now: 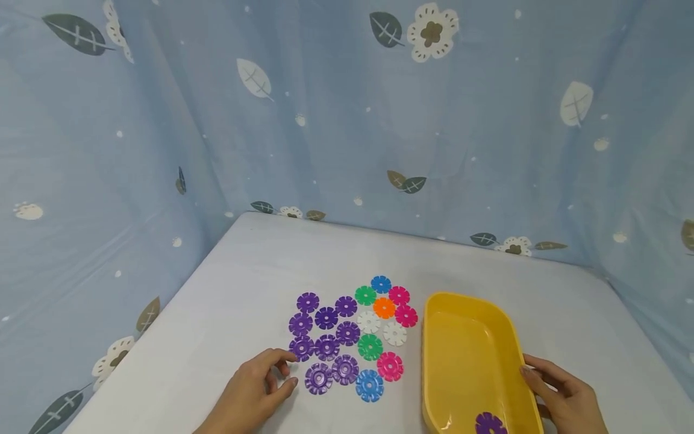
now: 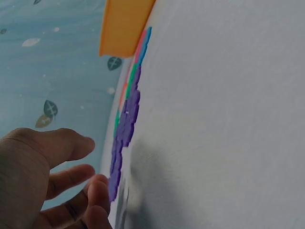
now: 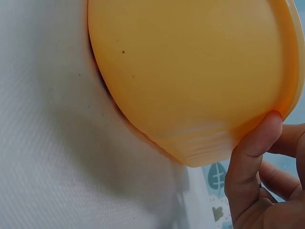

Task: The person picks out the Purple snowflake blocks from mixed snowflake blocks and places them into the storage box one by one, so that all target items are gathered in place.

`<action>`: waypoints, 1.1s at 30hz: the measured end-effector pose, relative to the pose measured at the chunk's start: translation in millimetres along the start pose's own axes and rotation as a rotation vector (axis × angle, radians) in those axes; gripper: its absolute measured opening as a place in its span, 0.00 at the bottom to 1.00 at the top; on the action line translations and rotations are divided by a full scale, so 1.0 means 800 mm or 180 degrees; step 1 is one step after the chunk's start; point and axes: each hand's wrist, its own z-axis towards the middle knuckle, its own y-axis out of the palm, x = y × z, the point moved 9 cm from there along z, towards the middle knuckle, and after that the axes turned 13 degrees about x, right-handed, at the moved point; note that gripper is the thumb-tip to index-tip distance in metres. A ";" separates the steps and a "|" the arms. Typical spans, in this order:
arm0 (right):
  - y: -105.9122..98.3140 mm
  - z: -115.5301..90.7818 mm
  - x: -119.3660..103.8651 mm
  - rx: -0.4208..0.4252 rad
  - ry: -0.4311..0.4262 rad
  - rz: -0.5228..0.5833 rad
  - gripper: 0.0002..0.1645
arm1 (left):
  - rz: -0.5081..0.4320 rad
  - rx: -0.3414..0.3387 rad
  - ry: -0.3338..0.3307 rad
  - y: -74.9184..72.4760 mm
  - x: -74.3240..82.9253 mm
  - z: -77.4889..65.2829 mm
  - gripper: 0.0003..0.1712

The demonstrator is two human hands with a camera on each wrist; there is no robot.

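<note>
On the left of the group of flat, notched plastic discs in the head view are several purple discs [image 1: 326, 317]. My left hand [image 1: 255, 386] is at their near left side, fingers loosely bent and apart from the thumb. Its index fingertip overlaps the edge of a purple disc [image 1: 301, 348]; nothing is held. My right hand [image 1: 566, 392] pinches the right rim of a deep yellow plastic bin [image 1: 466, 355]. The right wrist view shows a fingertip against the bin's outer wall [image 3: 190, 81] below the rim. Inside the bin, at its near end, lies one purple disc [image 1: 490, 424].
Between the purple discs and the bin lie pink discs [image 1: 390, 366], green discs [image 1: 370, 347], blue discs [image 1: 370, 386], white discs [image 1: 394, 333] and an orange disc [image 1: 384, 308]. A white table [image 1: 260, 265] carries everything. Blue patterned curtains [image 1: 325, 108] surround its back and sides.
</note>
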 end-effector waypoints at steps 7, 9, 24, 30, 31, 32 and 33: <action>0.002 -0.001 -0.005 -0.0045 0.0029 0.0105 0.43 | 0.0303 0.0184 -0.0258 -0.004 -0.010 0.012 0.20; 0.002 -0.001 -0.006 -0.0054 0.0029 0.0131 0.43 | 0.0405 0.0224 -0.0353 -0.004 -0.013 0.014 0.22; 0.002 -0.004 -0.009 -0.0029 0.0063 0.0136 0.41 | 0.0848 0.0342 -0.0294 0.006 -0.015 0.033 0.30; 0.000 -0.004 -0.006 0.0056 0.0121 0.0111 0.38 | 0.0754 0.0375 -0.0126 0.010 -0.012 0.040 0.32; 0.000 -0.004 -0.006 0.0067 0.0128 0.0112 0.37 | 0.0752 0.0379 -0.0118 0.010 -0.012 0.041 0.32; 0.000 -0.004 -0.006 0.0074 0.0139 0.0124 0.36 | 0.0762 0.0383 -0.0114 0.010 -0.012 0.042 0.32; 0.000 -0.004 -0.006 0.0077 0.0149 0.0139 0.35 | 0.0774 0.0388 -0.0111 0.010 -0.013 0.043 0.32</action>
